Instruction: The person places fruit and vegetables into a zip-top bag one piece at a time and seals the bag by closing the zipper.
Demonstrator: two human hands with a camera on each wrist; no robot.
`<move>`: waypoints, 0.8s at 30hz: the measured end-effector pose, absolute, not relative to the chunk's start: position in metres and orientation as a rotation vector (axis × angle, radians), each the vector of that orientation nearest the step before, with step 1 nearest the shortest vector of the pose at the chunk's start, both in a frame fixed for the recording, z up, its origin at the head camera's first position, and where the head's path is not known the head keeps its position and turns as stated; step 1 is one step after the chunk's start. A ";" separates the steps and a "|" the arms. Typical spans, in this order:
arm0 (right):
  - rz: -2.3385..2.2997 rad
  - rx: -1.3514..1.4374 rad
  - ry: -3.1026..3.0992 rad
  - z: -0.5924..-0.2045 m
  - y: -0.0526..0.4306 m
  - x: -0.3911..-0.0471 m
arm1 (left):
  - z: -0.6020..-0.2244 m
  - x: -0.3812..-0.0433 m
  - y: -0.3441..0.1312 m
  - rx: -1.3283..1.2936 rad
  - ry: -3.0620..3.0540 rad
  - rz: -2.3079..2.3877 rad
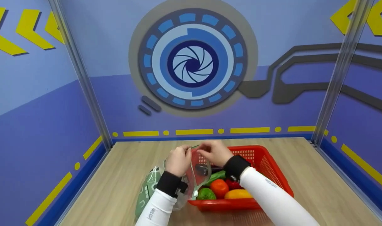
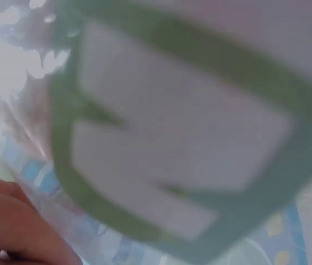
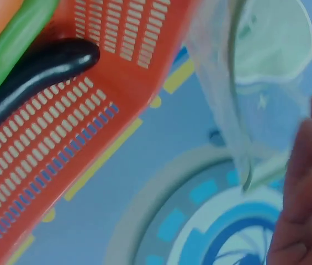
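Observation:
A clear plastic zip bag (image 1: 147, 188) printed in green and white leans against the left side of a red plastic basket (image 1: 277, 175). Its mouth stands spread over the basket's left rim. My left hand (image 1: 178, 161) pinches the bag's upper edge. At the far end of the mouth, the thumb and forefinger of my right hand (image 1: 216, 153) come together on the edge; in the right wrist view, its other fingers (image 3: 305, 187) are beside the bag's strip. The printed side (image 2: 172, 121) fills most of the left wrist view, with part of a left-hand finger (image 2: 17, 226) at lower left.
Inside the basket lie a tomato (image 1: 219, 187), a green vegetable (image 1: 206, 194), a yellow one (image 1: 238, 194), a long green one (image 1: 216, 177) and an eggplant (image 3: 56, 61). The wooden table (image 1: 115, 175) has blue walls (image 1: 115, 100) on three sides.

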State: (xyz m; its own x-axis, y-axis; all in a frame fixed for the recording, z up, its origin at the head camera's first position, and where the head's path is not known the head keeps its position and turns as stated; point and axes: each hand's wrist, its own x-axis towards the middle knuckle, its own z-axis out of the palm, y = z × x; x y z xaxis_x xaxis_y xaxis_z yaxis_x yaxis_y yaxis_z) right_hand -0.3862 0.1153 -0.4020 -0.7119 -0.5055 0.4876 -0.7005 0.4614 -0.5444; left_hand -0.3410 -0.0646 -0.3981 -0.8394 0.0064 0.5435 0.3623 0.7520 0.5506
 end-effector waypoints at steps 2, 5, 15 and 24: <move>1.146 0.983 -2.422 -0.402 0.126 -0.390 | -0.398 -0.341 -0.065 -0.275 -2.427 -0.916; 1.197 0.875 -2.452 -0.404 0.143 -0.397 | -0.398 -0.340 -0.065 -0.270 -2.427 -0.928; 1.107 0.472 -2.778 -0.425 0.200 -0.420 | -0.399 -0.339 -0.065 -0.234 -2.455 -0.930; 0.763 0.132 -2.976 -0.457 0.226 -0.429 | -0.401 -0.340 -0.065 -0.281 -2.435 -0.947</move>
State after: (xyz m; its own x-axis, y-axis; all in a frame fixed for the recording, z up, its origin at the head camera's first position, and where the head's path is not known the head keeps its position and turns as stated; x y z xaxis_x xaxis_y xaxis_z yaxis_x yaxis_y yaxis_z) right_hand -0.4290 0.2261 -0.4565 -0.9941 -0.0667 0.0856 -0.0997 0.8733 -0.4769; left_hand -0.3400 -0.0649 -0.4007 -0.8497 0.0083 0.5273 0.3624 0.7356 0.5724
